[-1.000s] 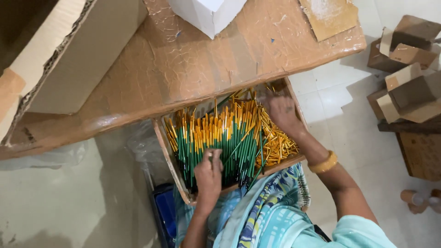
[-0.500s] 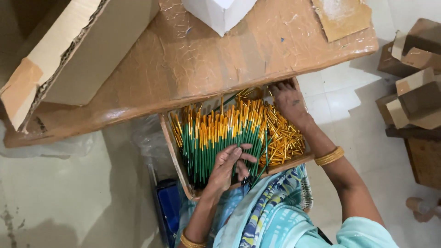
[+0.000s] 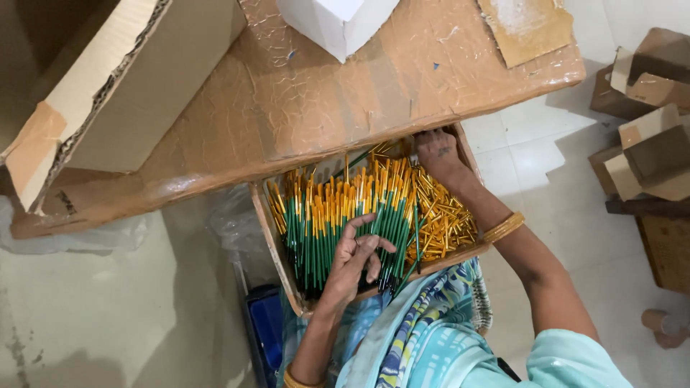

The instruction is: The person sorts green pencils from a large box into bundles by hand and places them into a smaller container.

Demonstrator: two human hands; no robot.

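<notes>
Left hand: the left hand (image 3: 353, 260) lies flat on the green pens, fingers spread and loose, gripping nothing that can be seen.
Right hand: the right hand (image 3: 436, 154) reaches to the far end of the tray, fingers curled down among the gold parts just under the table edge; whether it has closed on anything cannot be told.
Change since earlier: a second ago the left hand was bunched with fingertips pinched over the pens; now it is opened out and pressing on them. The right hand has stayed at the far corner of the tray.
Pens: a dense bundle of green pens (image 3: 323, 230) with yellow-orange and gold ends, lying roughly parallel and filling the left and middle of the tray.
Gold parts: a loose heap of gold parts (image 3: 444, 224) fills the right side of the tray, beside the pens.
Tray: a shallow cardboard tray (image 3: 272, 241) on the person's lap, its far end tucked under the table.
Large carton: an open brown carton (image 3: 108, 93) tilts at upper left, on the table.
Table: brown, wrinkled table (image 3: 302, 93) wrapped in glossy tape.
White box: a white box (image 3: 336, 21) at the top edge.
Small cartons: brown small cartons (image 3: 650, 144) stacked on the floor at far right.
</notes>
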